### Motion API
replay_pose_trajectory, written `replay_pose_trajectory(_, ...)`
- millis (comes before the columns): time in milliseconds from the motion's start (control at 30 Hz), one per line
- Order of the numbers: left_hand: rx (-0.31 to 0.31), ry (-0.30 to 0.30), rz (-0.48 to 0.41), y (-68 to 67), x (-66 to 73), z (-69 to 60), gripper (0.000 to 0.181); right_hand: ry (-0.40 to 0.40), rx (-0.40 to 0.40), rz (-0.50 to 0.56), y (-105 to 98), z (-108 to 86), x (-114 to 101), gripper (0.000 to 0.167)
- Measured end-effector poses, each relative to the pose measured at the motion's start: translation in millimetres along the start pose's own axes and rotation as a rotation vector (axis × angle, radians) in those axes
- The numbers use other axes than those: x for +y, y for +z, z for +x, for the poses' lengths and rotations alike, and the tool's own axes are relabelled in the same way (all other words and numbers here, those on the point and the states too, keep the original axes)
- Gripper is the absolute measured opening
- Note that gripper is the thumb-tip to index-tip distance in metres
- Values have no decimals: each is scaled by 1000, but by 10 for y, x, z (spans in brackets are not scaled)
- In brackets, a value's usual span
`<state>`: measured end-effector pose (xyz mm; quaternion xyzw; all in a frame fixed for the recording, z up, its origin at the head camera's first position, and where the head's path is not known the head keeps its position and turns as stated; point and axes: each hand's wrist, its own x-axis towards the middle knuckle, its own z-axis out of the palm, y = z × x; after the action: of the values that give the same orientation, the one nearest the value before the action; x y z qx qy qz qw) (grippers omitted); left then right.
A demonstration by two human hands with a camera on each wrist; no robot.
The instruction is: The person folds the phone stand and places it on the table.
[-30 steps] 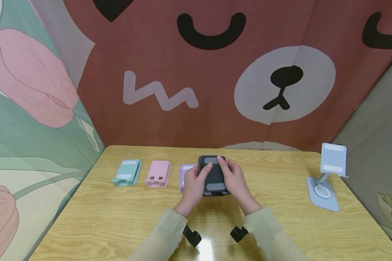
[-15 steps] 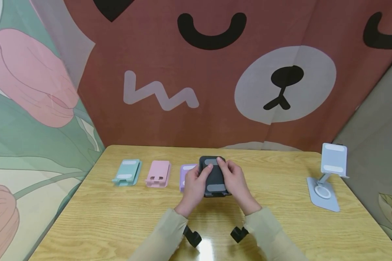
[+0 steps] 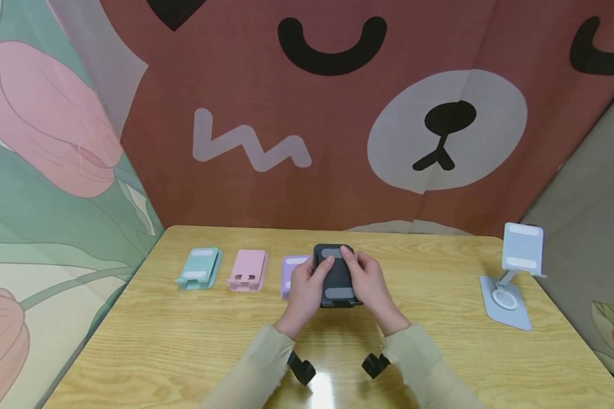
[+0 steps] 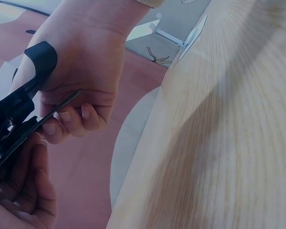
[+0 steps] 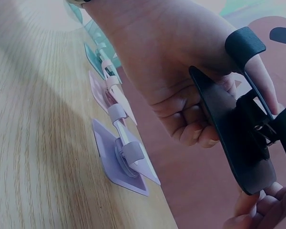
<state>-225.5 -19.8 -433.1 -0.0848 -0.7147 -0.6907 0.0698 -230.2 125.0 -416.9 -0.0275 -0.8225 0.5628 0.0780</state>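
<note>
A black phone stand point(image 3: 339, 276) is held in the air above the table, folded nearly flat. My left hand point(image 3: 305, 288) grips its left side and my right hand point(image 3: 370, 285) its right side, both thumbs lying on the front plate. Fingers curl behind the base plate, as the right wrist view shows; that base point(image 5: 229, 126) stands slightly apart from the upper plate. Just left of my left hand, a purple phone stand point(image 3: 289, 276) lies folded on the table, partly hidden by the hand in the head view.
A pink phone stand point(image 3: 248, 270) and a teal phone stand point(image 3: 200, 268) lie folded in a row farther left. At the right, a light blue phone stand point(image 3: 522, 247) stands unfolded on its base. The wooden table point(image 3: 184, 346) ends at a printed curtain point(image 3: 337, 193).
The black phone stand and my left hand have shifted very slightly to the right. The grip of both hands looks the same, and the other stands have not moved.
</note>
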Motion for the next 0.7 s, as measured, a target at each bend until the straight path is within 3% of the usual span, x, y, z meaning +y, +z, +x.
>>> replay_pose_trajectory(467,-48,-25,0,-8,-54,20,38,55,-22,-2,-25,10,40,62)
replay_pose_trajectory(700,-53,-29,20,-5,-64,23,39,44,-25,5,-51,24,58,60)
